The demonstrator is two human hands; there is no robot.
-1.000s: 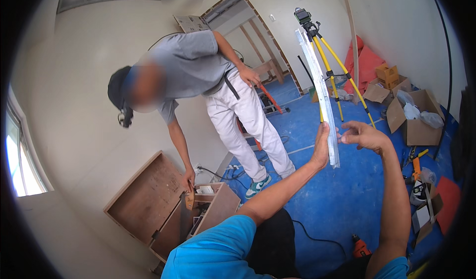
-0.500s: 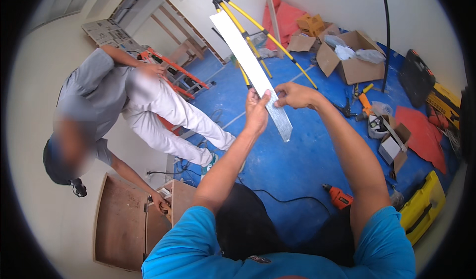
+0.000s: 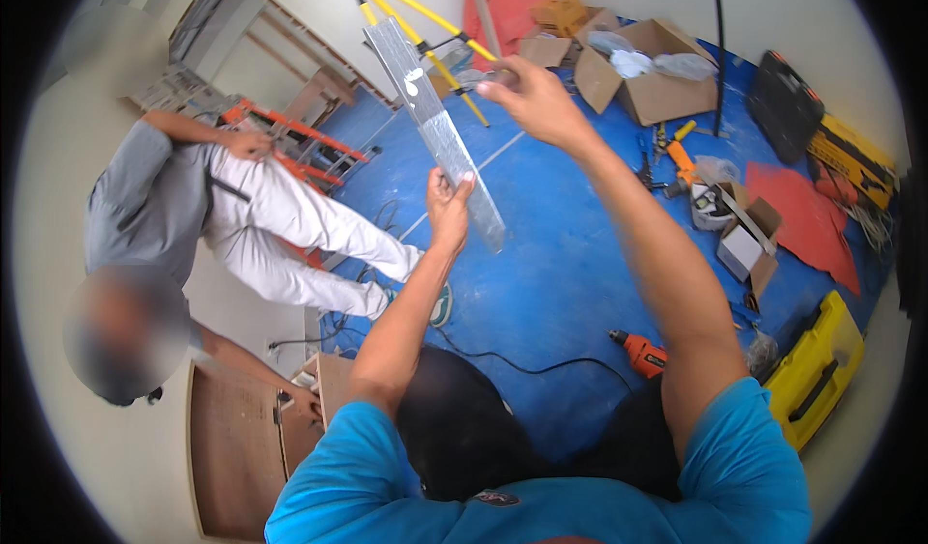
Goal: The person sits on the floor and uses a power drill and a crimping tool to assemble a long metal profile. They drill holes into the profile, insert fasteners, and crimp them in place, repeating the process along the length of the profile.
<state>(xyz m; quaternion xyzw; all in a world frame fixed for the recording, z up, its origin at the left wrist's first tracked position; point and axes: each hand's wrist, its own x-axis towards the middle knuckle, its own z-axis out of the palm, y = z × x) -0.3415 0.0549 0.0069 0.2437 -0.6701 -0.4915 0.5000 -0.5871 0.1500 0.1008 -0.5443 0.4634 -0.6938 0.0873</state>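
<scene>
My left hand [image 3: 449,214] is closed around the lower part of a long, flat silver metal strip [image 3: 445,138], thumb on its face. The strip slants up and away to the left, with a white patch near its upper part and a brighter foil-like section lower down. To the right of the strip, and apart from it, my right hand [image 3: 536,104] is raised with thumb and fingers pinched together. What lies between those fingers, if anything, is too small to make out.
A yellow-legged tripod [image 3: 425,8] stands ahead. On the blue floor covering lie an orange power drill [image 3: 640,354], a cardboard box [image 3: 667,100], and a yellow case [image 3: 817,370]. At left a person in white trousers [image 3: 300,225] reaches into a wooden cabinet [image 3: 232,428].
My right hand has left the strip and risen up and away to the right. The strip's face, bright white before, now looks silver. The view has shifted slightly.
</scene>
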